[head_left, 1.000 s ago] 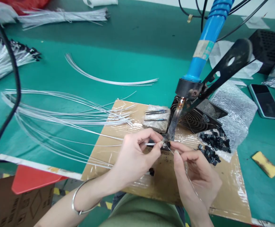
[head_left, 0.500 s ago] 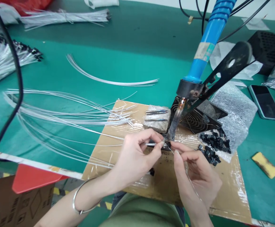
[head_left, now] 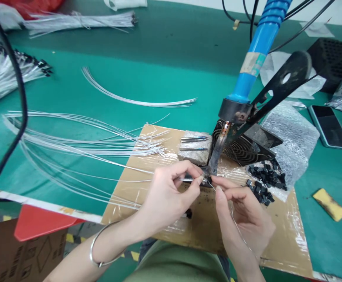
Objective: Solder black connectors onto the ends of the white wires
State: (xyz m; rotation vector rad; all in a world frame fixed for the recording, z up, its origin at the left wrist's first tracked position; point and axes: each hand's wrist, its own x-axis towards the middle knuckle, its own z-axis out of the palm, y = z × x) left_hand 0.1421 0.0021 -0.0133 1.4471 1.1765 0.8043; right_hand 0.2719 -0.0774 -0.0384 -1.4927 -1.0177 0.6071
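Note:
My left hand (head_left: 171, 190) is closed in a pinch on a thin white wire (head_left: 123, 167), its end at the tip of a soldering iron (head_left: 248, 76). This iron has a blue handle and a bent, darkened tip, pointing down between my hands. In my right hand (head_left: 244, 215), thumb and forefinger pinch a thin silvery solder wire (head_left: 238, 229) that trails across the palm. The solder's front end reaches the iron's tip beside the left fingertips. A small dark block lies under the tip; the joint itself is too small to make out.
Loose white wires (head_left: 85, 145) fan out leftward over a cardboard sheet (head_left: 285, 235). Behind my hands sits a grey block (head_left: 196, 156) with metal pins. Small black connectors (head_left: 260, 192) lie right, near bubble wrap (head_left: 294, 133), a phone (head_left: 329, 127) and a yellow sponge (head_left: 329, 204). A black cable (head_left: 24, 98) hangs at left.
Both hands hold almost the same pose at the iron's tip. The whole view has shifted very slightly; nothing has been picked up or let go.

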